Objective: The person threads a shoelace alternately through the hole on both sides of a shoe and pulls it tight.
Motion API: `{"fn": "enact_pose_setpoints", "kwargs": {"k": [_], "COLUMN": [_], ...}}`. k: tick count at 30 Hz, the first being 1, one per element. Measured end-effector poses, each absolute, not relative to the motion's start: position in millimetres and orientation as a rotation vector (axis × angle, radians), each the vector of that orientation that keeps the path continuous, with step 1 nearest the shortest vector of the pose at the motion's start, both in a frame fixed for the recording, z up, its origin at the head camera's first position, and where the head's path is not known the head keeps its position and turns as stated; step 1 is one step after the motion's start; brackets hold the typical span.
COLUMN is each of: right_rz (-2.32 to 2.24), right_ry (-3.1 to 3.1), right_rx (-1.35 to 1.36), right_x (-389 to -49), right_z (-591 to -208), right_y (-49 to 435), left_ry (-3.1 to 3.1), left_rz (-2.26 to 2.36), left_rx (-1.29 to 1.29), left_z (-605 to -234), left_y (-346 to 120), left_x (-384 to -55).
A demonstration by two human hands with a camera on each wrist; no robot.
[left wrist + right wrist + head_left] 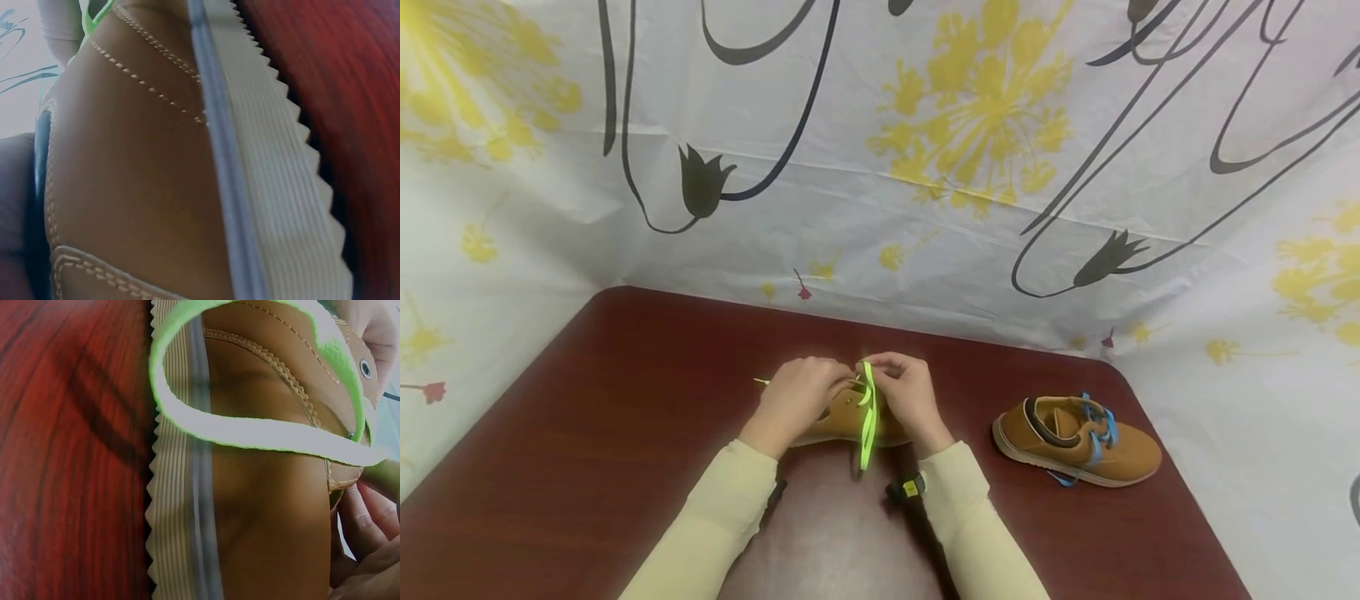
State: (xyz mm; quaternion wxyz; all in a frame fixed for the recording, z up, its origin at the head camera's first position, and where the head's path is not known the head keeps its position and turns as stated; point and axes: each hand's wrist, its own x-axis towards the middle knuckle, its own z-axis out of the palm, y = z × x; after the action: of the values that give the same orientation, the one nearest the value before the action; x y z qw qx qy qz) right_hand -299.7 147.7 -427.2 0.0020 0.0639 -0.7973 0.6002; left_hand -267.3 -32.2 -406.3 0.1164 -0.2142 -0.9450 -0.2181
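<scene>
A tan shoe (838, 421) with a pale ridged sole (269, 169) lies on the table under both hands. A neon green shoelace (868, 425) runs through its eyelets, one loop hanging down over the side. My left hand (801, 396) is over the shoe from the left, thumb and fingers bent together at the lace by the eyelets; its fingertips are partly hidden. My right hand (907, 392) pinches the lace from the other side, close to the left fingertips. In the right wrist view the lace (250, 432) curves across the shoe, with fingers (359, 519) under the eyelet flap.
A second tan shoe (1120, 454) with a blue lace (1105, 429) stands to the right on the dark red table (625, 417). Behind the table hangs a white cloth (820, 242) with flower prints. A dark wrist strap (902, 489) sits by the right cuff.
</scene>
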Motion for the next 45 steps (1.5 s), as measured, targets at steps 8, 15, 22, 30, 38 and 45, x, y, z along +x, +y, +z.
{"fn": "enact_pose_setpoints", "kwargs": {"k": [8,15,22,30,38,45], "right_rz": [1.87,1.857,1.839,1.827,1.738,1.692], "right_ry": [-2.52,-2.538,-2.523,-2.57,-2.663,-2.717], "right_rx": [0.169,0.168,0.151,0.189,0.22,0.221], "right_x": [-299.8,-301.1,-304.0,-304.1,-303.5,-302.3], "right_z": [-428.2,-428.4,-427.5,-428.7,-426.8,-426.3], "right_y": [145.8,147.6,150.5,151.1,152.6,152.6], "left_ry": [-2.802,-2.847,-2.898,-2.927,-2.757,-2.782], "left_rz": [-0.791,-0.848,-0.888,-0.891,-0.962,-0.967], "left_rx": [-0.694,-0.645,-0.572,-0.535,-0.444,-0.476], "left_z": [-402.1,-402.3,-401.9,-401.4,-403.8,-396.1], "left_y": [-36.4,-36.6,-36.9,-35.8,-33.5,-34.3], "left_x": [-269.2,-269.5,-270.4,-269.4,-267.2,-263.7]}}
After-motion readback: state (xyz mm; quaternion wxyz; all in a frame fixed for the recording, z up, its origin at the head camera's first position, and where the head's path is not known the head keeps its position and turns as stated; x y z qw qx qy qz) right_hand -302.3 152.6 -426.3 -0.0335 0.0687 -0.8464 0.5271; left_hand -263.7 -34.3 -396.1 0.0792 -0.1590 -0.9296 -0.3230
